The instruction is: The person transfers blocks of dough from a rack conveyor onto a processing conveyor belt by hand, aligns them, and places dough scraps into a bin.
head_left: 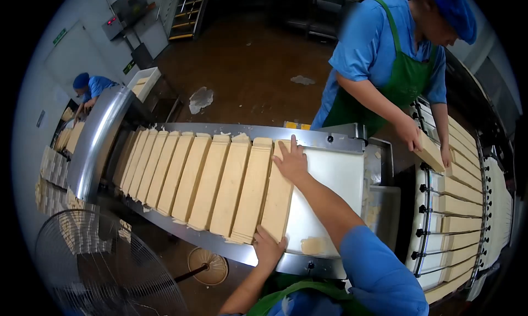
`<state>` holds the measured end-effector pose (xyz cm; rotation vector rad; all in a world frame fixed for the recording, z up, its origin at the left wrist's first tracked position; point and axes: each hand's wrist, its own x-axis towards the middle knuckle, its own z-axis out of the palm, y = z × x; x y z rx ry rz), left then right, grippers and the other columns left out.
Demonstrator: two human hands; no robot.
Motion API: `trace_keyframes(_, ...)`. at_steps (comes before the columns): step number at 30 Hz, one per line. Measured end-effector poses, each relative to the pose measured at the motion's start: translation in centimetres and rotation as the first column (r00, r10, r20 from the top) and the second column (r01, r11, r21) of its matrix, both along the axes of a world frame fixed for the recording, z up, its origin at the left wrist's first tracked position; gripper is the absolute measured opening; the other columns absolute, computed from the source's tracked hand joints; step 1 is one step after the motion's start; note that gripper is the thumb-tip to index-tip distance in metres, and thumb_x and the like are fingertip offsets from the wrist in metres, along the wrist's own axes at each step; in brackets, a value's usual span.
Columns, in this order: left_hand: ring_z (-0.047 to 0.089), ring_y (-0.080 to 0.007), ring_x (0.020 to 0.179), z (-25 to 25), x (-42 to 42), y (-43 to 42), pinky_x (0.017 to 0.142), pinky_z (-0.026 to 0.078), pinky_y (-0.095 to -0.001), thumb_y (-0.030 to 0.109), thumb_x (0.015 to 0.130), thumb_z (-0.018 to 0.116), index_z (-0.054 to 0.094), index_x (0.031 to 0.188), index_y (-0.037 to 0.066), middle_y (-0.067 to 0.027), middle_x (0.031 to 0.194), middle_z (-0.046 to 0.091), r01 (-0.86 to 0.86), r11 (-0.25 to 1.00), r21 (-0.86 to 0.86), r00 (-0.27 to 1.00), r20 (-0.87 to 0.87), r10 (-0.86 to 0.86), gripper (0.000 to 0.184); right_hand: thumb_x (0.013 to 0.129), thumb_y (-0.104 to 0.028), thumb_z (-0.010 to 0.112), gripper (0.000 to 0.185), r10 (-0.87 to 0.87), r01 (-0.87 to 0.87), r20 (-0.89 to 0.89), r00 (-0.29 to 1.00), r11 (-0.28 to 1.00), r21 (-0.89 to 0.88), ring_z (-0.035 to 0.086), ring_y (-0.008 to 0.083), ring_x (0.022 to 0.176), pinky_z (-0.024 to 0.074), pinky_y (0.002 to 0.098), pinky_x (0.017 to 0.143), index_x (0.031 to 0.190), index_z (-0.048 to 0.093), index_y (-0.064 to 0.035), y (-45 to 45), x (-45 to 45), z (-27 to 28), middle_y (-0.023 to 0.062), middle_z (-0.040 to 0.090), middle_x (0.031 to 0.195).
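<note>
A row of long, pale yellow slabs, which look like layered dough, lies across the conveyor. Both my hands are on the end slab, the one farthest right. At its far end my right hand rests with fingers spread over the top and edge. My left hand holds the near end, thumb on the right side and fingers on the left. The neighbouring slab lies right beside it. A small dough scrap sits on the white belt.
To the right, a co-worker in a green apron holds another slab over a second conveyor with rods. Metal trays stand between the conveyors. A large fan is at lower left. Another person works beyond the metal hood.
</note>
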<state>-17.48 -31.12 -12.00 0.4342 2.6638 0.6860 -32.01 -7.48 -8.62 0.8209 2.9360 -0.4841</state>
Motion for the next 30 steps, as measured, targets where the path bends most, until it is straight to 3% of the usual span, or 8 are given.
trace_keyframes(6, 0.047, -0.0473, 0.103, -0.2, -0.3, 0.4, 0.092, 0.041, -0.0506, 0.037, 0.071, 0.072, 0.015, 0.133, -0.012, -0.0334, 0.115, 0.038, -0.015, 1.0, -0.007, 0.99, 0.141, 0.016, 0.098, 0.085, -0.053, 0.05, 0.066, -0.093, 0.093, -0.015, 0.996, 0.996, 0.002, 0.03, 0.0392, 0.133, 0.034, 0.0423, 0.105, 0.137, 0.037, -0.0141, 0.6, -0.8, -0.7, 0.0216, 0.02, 0.148)
trace_keyframes(10, 0.048, -0.0476, 0.1, 0.9, -0.5, 0.7, 0.086, 0.045, -0.0497, 0.03, 0.069, 0.076, 0.022, 0.124, -0.011, -0.031, 0.11, 0.038, 0.055, 0.994, 0.094, 0.984, 0.163, -0.07, 0.087, 0.073, -0.045, 0.065, 0.083, -0.382, 0.395, 0.101, 0.919, 0.895, -0.206, 0.037, 0.0388, 0.126, 0.0411, 0.045, 0.098, 0.14, 0.029, -0.0132, 3.8, 4.8, 2.3, 0.0159, 0.029, 0.138)
trace_keyframes(16, 0.051, -0.0485, 0.094, 1.4, 1.0, 5.0, 0.082, 0.046, -0.0498, 0.029, 0.068, 0.078, 0.028, 0.119, -0.008, -0.0308, 0.109, 0.038, 0.217, 0.954, 0.208, 0.968, 0.078, -0.238, 0.081, 0.069, -0.047, 0.069, 0.096, -0.577, 0.596, 0.173, 0.798, 0.799, -0.084, 0.024, 0.0405, 0.136, 0.0385, 0.0589, 0.094, 0.14, 0.025, -0.0005, 8.5, 13.5, 1.3, 0.0163, 0.011, 0.15)
trace_keyframes(19, 0.044, -0.0483, 0.105, 2.1, 1.7, 6.8, 0.089, 0.043, -0.0482, 0.027, 0.066, 0.078, 0.031, 0.12, -0.007, -0.0339, 0.115, 0.036, 0.213, 0.944, 0.25, 0.977, -0.04, -0.21, 0.08, 0.066, -0.042, 0.077, 0.096, -0.82, 0.744, 0.045, 0.571, 0.494, -0.449, 0.022, 0.0376, 0.138, 0.0413, 0.0419, 0.1, 0.135, 0.026, 0.0005, 9.4, 18.9, 3.8, 0.0217, -0.004, 0.153)
trace_keyframes(21, 0.041, -0.0461, 0.111, 2.0, 2.4, 8.2, 0.092, 0.043, -0.0472, 0.027, 0.064, 0.08, 0.032, 0.126, -0.004, -0.0306, 0.12, 0.034, 0.288, 0.907, 0.308, 0.952, -0.191, -0.238, 0.084, 0.066, -0.039, 0.077, 0.098, -0.857, 0.78, -0.214, 0.469, 0.515, -0.356, 0.036, 0.0429, 0.129, 0.0396, 0.0443, 0.102, 0.137, 0.022, 0.0009, 10.7, 22.6, -0.3, 0.0247, 0.0, 0.151)
trace_keyframes(23, 0.041, -0.0451, 0.113, 2.7, 3.6, 10.3, 0.094, 0.041, -0.0456, 0.023, 0.065, 0.078, 0.034, 0.13, -0.002, -0.0276, 0.123, 0.032, 0.399, 0.846, 0.353, 0.909, -0.276, -0.313, 0.082, 0.067, -0.039, 0.072, 0.095, -0.933, 0.707, -0.168, 0.319, 0.352, -0.613, 0.031, 0.0458, 0.129, 0.0332, 0.0448, 0.105, 0.136, 0.021, 0.0009, 10.5, 28.2, 4.4, 0.0253, 0.012, 0.147)
trace_keyframes(26, 0.041, -0.0422, 0.117, 5.8, 7.5, 14.5, 0.098, 0.039, -0.0429, 0.015, 0.066, 0.076, 0.039, 0.132, 0.005, -0.0237, 0.13, 0.031, 0.495, 0.72, 0.486, 0.869, -0.262, -0.42, 0.077, 0.07, -0.036, 0.071, 0.088, -0.878, 0.76, -0.469, 0.096, 0.369, -0.535, 0.043, 0.047, 0.115, 0.0384, 0.0479, 0.1, 0.133, 0.023, 0.003, 11.7, 38.0, 3.9, 0.0291, 0.026, 0.133)
trace_keyframes(30, 0.04, -0.0408, 0.118, 8.9, 14.6, 18.8, 0.097, 0.039, -0.0431, 0.013, 0.065, 0.076, 0.041, 0.131, 0.006, -0.0235, 0.132, 0.03, 0.749, 0.508, 0.424, 0.66, -0.414, -0.627, 0.075, 0.072, -0.032, 0.068, 0.073, -0.869, 0.835, -0.471, -0.151, 0.143, -0.531, 0.051, 0.0398, 0.104, 0.0474, 0.0456, 0.09, 0.126, 0.035, 0.0048, 11.0, 53.4, 8.6, 0.0265, 0.038, 0.122)
